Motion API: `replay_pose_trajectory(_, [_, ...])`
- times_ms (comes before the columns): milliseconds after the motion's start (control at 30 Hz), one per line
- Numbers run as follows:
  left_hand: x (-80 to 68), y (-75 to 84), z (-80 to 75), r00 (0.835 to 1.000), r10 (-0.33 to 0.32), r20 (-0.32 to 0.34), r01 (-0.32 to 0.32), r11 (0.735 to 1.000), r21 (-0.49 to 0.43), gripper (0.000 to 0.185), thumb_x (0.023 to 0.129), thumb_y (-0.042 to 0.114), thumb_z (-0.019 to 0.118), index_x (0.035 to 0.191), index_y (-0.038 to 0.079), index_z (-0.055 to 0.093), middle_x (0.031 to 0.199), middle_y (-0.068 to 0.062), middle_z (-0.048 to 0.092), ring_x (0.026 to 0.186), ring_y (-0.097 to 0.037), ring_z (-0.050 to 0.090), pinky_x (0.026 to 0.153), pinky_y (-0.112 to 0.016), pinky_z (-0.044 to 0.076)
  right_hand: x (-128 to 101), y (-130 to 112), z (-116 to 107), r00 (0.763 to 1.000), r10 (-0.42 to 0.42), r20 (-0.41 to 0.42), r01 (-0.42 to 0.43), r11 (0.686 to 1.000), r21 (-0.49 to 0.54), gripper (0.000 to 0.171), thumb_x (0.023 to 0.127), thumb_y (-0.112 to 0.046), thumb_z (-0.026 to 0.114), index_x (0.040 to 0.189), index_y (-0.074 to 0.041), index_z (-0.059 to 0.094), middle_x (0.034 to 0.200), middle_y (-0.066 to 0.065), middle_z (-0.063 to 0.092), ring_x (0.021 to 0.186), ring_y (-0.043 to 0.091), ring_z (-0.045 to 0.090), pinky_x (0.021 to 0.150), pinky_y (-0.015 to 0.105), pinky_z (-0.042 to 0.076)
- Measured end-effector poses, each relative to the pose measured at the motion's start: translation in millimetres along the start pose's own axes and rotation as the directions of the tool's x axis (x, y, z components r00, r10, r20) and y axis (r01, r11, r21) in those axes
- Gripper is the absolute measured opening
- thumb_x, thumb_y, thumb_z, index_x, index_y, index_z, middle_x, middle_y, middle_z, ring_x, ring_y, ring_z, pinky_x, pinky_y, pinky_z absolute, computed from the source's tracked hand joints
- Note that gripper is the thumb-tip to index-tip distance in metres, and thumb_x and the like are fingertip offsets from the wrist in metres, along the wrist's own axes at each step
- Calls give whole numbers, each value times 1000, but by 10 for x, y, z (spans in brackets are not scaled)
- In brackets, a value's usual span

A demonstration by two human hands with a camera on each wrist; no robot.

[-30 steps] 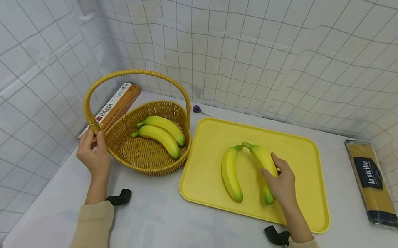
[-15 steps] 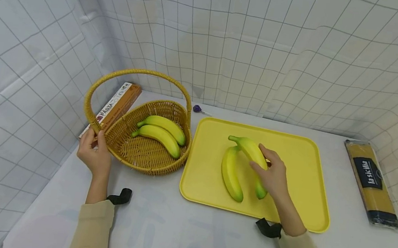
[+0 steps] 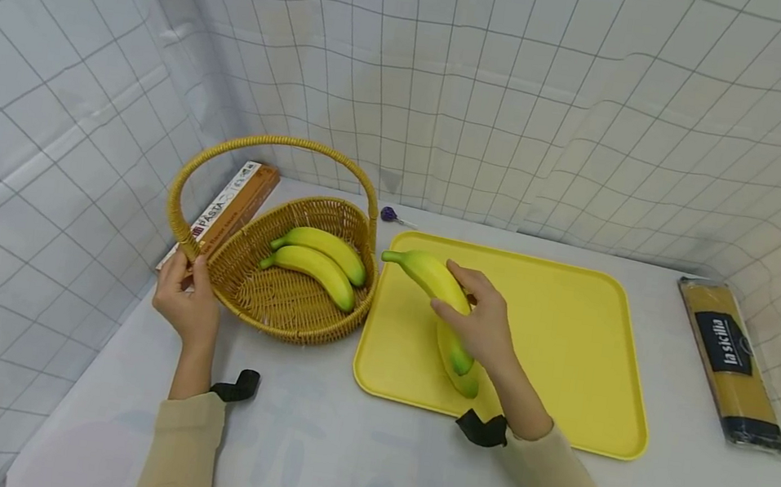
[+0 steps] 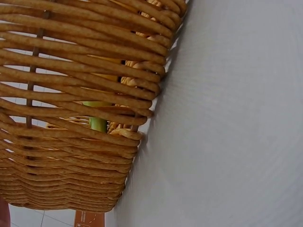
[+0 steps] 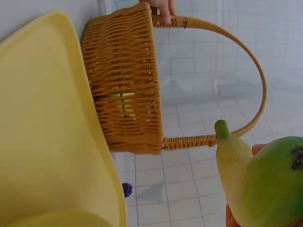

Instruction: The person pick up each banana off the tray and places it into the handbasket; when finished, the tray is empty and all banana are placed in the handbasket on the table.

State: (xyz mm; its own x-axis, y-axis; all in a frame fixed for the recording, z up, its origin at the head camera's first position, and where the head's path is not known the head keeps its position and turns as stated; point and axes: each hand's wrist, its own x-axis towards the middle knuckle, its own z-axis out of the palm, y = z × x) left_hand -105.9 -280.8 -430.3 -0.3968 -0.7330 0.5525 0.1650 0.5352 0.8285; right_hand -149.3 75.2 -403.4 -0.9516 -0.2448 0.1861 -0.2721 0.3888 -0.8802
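white table (image 3: pixel 348 452); wicker basket (image 3: pixel 279 303), yellow tray (image 3: pixel 575 301), pasta packs (image 3: pixel 731 354)

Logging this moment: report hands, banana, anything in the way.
Left hand grips basket at handle base. Right hand holds banana lifted over tray. Basket handle arches over opening.

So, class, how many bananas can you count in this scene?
4. Two bananas lie in the basket, one is held in the right hand, one lies on the yellow tray, partly hidden beneath that hand.
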Motion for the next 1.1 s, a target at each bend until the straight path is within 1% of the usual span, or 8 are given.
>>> replay_pose_trajectory(167, [4,-10,4,1000,-10,-5,10,1000,15,26,94,4,59,116,-4,69,111,-24,66,88,9,52,73,-6,42,137,-209,245,998,-39,49,38,999,21,59,85,-16,74,139,-9,55,130,11,60,109,26,57,85,39,48])
replay_pose_trajectory(333, [6,-8,4,1000,2,-8,-2,1000,3,24,93,3,60,113,-7,70,110,-25,66,87,9,52,73,-6,41,293,-421,493,988,-122,97,120,992,29,57,85,-16,73,139,-9,55,130,10,61,109,24,58,86,38,50])
replay_pose_trajectory(467, [4,-5,7,1000,5,-12,-5,1000,0,23,92,2,60,112,-6,70,109,-23,67,86,9,52,73,-6,41,402,-599,688,975,-176,133,172,984,42,57,85,-14,73,139,-7,55,129,12,61,105,24,58,83,35,51])
replay_pose_trajectory(600, [1,5,-1,1000,3,-12,-3,1000,3,23,92,2,60,112,-6,70,109,-23,67,87,9,52,73,-6,42,519,-735,887,965,-210,159,210,978,21,57,85,-15,73,139,-7,55,130,12,60,103,23,59,77,28,49])
replay_pose_trajectory(833, [-5,5,-12,1000,8,-4,-8,1000,-5,24,93,2,60,113,-7,69,109,-24,66,87,10,52,73,-6,42,716,-856,1213,955,-215,204,225,974,-29,58,87,-19,71,140,-8,53,131,13,57,106,22,57,73,22,43])
replay_pose_trajectory(1000, [2,10,-13,1000,17,-5,-17,1000,-9,24,92,1,60,113,-8,69,110,-25,67,86,10,52,73,-6,42,795,-854,1414,954,-203,219,217,975,-42,57,86,-20,72,139,-7,54,126,14,57,100,22,56,71,20,41])
replay_pose_trajectory(1100, [8,8,-8,1000,12,-5,-12,1000,0,24,93,3,60,113,-7,69,110,-24,67,86,10,52,73,-6,42,833,-804,1526,956,-182,231,205,976,-78,57,85,-21,71,139,-9,55,125,13,57,96,19,56,69,19,41])
